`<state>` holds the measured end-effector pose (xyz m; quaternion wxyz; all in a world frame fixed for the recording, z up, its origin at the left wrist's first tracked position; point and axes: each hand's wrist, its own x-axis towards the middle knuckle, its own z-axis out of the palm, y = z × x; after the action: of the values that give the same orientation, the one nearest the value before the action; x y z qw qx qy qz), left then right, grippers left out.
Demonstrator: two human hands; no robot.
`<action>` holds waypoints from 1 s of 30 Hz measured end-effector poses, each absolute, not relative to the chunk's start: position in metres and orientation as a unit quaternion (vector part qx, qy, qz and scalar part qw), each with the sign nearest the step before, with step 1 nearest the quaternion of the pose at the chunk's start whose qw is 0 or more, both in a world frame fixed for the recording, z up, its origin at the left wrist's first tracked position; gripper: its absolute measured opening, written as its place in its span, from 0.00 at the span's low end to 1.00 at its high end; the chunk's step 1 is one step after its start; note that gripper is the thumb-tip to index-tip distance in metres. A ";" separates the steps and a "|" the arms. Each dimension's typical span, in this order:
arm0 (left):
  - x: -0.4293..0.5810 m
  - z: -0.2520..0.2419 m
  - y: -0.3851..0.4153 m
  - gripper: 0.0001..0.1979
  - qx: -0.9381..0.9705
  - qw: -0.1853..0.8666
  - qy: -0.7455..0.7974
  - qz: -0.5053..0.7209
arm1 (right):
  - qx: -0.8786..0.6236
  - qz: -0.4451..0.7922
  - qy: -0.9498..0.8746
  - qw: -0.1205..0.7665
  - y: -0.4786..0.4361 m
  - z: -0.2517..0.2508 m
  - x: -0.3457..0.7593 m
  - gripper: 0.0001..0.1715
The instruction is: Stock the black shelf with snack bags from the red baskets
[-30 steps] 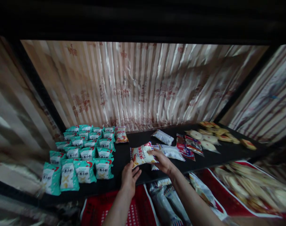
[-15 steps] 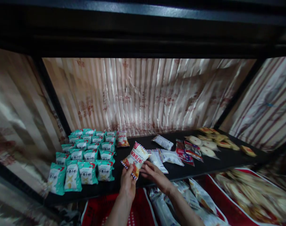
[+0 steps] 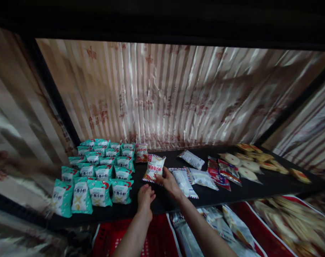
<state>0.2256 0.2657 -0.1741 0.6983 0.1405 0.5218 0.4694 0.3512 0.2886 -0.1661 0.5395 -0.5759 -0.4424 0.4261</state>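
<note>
Snack bag [image 3: 153, 167] now beyond left grip [image 3: 145, 200], right grip [image 3: 170, 182] at lower right

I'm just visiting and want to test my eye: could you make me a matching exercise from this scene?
1. Nearer red-and-white snack bag
2. Teal-and-white snack bags
3. Leftmost red basket
4. Left fingers

A. below the black shelf
B. gripping no bag
C. held by the right fingers
D. arranged in rows

Pairs: 1-C, 2-D, 3-A, 4-B
</note>
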 end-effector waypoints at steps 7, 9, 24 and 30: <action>0.232 -0.174 0.299 0.15 0.206 0.676 0.490 0.511 | -0.577 0.421 -0.444 0.542 0.341 -0.181 0.342 0.27; 0.233 -0.173 0.308 0.18 0.223 0.670 0.485 0.516 | -0.576 0.422 -0.447 0.539 0.352 -0.184 0.339 0.25; 0.239 -0.191 0.335 0.26 0.228 0.662 0.510 0.499 | -0.599 0.365 -0.521 0.486 0.392 -0.207 0.340 0.28; 0.239 -0.195 0.337 0.32 0.232 0.663 0.501 0.505 | -0.646 0.312 -0.523 0.460 0.394 -0.215 0.339 0.36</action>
<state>0.2387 0.3371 -0.1947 0.6630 0.2324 0.5012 0.5053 0.3391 0.3939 -0.2147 0.4596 -0.6464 -0.5231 0.3119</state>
